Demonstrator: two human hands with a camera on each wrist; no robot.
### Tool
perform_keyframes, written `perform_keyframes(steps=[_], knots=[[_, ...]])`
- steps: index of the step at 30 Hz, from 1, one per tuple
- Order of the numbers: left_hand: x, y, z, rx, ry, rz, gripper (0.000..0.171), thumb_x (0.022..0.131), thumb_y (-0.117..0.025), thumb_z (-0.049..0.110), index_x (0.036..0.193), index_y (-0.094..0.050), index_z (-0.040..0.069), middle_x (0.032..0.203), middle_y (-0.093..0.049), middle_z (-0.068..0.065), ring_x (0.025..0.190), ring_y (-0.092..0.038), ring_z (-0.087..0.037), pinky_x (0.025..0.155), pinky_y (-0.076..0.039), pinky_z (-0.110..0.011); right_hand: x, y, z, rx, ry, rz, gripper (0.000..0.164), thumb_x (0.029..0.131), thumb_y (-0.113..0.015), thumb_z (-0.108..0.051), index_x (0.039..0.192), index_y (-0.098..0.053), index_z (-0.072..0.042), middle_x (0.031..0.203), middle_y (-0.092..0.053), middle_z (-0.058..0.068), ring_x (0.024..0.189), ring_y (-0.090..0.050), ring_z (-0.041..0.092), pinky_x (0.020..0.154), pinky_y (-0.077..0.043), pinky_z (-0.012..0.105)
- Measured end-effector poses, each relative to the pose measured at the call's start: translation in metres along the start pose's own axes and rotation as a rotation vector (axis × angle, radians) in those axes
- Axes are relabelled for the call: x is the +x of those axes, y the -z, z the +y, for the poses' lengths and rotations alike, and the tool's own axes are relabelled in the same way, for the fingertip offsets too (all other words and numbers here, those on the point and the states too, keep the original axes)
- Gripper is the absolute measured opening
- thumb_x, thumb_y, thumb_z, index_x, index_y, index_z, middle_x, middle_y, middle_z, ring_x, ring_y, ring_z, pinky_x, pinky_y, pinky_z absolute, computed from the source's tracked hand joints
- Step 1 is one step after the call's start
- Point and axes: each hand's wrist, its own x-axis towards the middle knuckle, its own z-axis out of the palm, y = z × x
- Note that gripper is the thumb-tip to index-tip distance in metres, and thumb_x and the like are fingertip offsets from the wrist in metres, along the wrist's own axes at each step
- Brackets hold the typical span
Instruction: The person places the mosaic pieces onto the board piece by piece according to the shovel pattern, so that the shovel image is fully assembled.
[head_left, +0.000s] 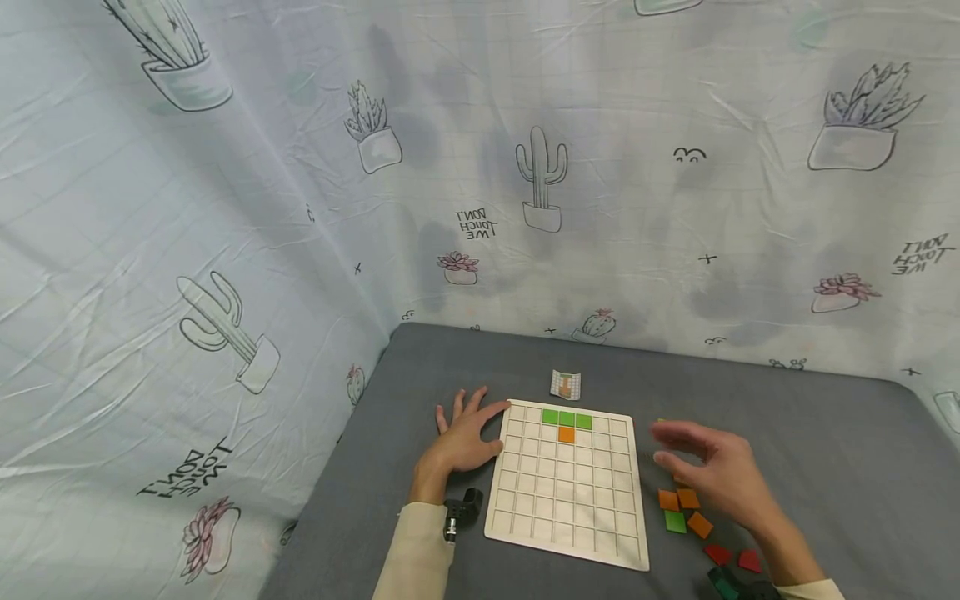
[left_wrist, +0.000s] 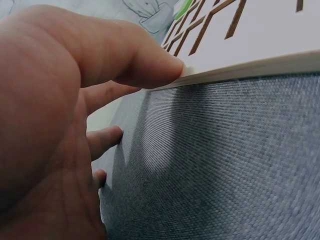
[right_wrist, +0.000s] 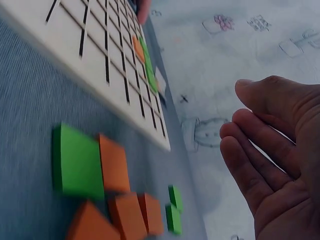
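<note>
A pale wooden grid board (head_left: pixel 555 512) lies on the grey table. Three green square tiles (head_left: pixel 567 418) sit side by side in its far row, and one orange tile (head_left: pixel 566 435) is below the middle one. My left hand (head_left: pixel 463 442) rests at the board's far left, its fingers spread and its thumb (left_wrist: pixel 157 70) touching the side edge. To the right of the board, my right hand (head_left: pixel 716 468) hovers with bent fingers and nothing in them. Loose orange tiles (head_left: pixel 687 498) and a green tile (head_left: pixel 675 522) lie near and partly under it.
Beyond the board lies a small printed card (head_left: pixel 566 385) with a grid pattern. Red pieces (head_left: pixel 717 554) are near my right wrist. Two more green tiles (right_wrist: pixel 174 219) show in the right wrist view. A cactus-print curtain (head_left: pixel 622 208) hangs behind the table (head_left: pixel 825 467) and along its left.
</note>
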Motion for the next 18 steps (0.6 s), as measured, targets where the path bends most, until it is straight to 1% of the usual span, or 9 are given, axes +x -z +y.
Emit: perform_keyframes(steps=[3, 5, 9, 14, 18], knots=[[-0.001, 0.000, 0.001, -0.001, 0.001, -0.003, 0.066, 0.099, -0.073, 0.016, 0.163, -0.056, 0.023, 0.182, -0.024, -0.018, 0.169, -0.001, -0.052, 0.126, 0.012, -0.082, -0.007, 0.010, 0.005, 0.005, -0.006, 0.025, 0.038, 0.092, -0.089, -0.010, 0.129, -0.079, -0.011, 0.119, -0.082, 0.008, 0.106, -0.074, -0.004, 0.088, -0.059, 0.011], [-0.001, 0.000, 0.001, -0.002, -0.001, -0.002, 0.066, 0.099, -0.074, 0.016, 0.162, -0.056, 0.022, 0.181, -0.024, -0.018, 0.169, -0.002, -0.053, 0.125, 0.011, -0.083, -0.011, 0.016, 0.007, 0.003, -0.016, 0.036, 0.038, 0.092, -0.089, -0.009, 0.129, -0.079, -0.011, 0.119, -0.082, 0.008, 0.105, -0.074, -0.005, 0.087, -0.058, 0.009], [-0.001, 0.000, 0.001, 0.001, 0.005, -0.007, 0.066, 0.100, -0.073, 0.017, 0.163, -0.055, 0.023, 0.182, -0.023, -0.017, 0.170, -0.001, -0.052, 0.126, 0.011, -0.082, -0.019, 0.027, 0.014, -0.043, -0.051, 0.058, 0.039, 0.092, -0.090, -0.011, 0.129, -0.079, -0.010, 0.118, -0.082, 0.005, 0.104, -0.072, -0.010, 0.085, -0.057, 0.007], [-0.001, -0.001, 0.000, 0.001, -0.003, 0.000, 0.066, 0.099, -0.074, 0.016, 0.163, -0.056, 0.023, 0.181, -0.024, -0.018, 0.169, -0.002, -0.052, 0.126, 0.011, -0.083, -0.028, 0.042, 0.024, -0.111, -0.077, 0.082, 0.040, 0.091, -0.090, -0.011, 0.129, -0.079, -0.010, 0.116, -0.083, 0.006, 0.101, -0.068, -0.016, 0.082, -0.054, 0.004], [-0.001, -0.001, 0.000, -0.002, -0.001, 0.000, 0.066, 0.099, -0.073, 0.017, 0.163, -0.056, 0.023, 0.181, -0.024, -0.018, 0.169, -0.002, -0.052, 0.126, 0.011, -0.083, -0.033, 0.051, 0.034, -0.142, -0.087, 0.105, 0.039, 0.090, -0.090, -0.009, 0.128, -0.079, -0.011, 0.113, -0.083, -0.002, 0.100, -0.067, -0.019, 0.080, -0.054, 0.004]])
